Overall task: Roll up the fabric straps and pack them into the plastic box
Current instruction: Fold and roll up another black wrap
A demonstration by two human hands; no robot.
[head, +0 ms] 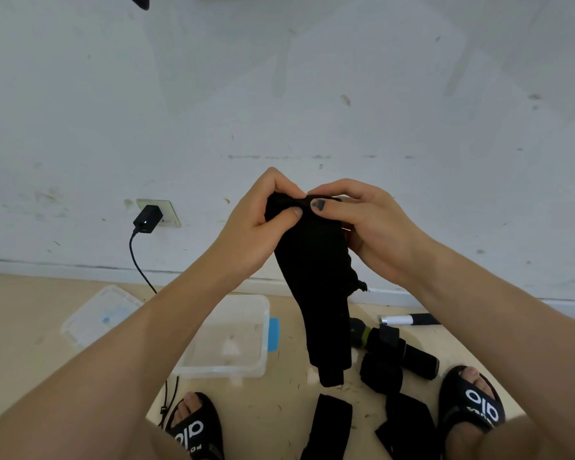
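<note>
Both the left hand (263, 214) and right hand (362, 220) pinch the top end of a limp, light black strap (319, 293), best rolled from that pinched end.

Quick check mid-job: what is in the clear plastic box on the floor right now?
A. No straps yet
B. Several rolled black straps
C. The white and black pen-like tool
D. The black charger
A: the plastic box shows only its clear bottom, while both hands, left hand and right hand, pinch the top of a black strap hanging above the floor.
</note>
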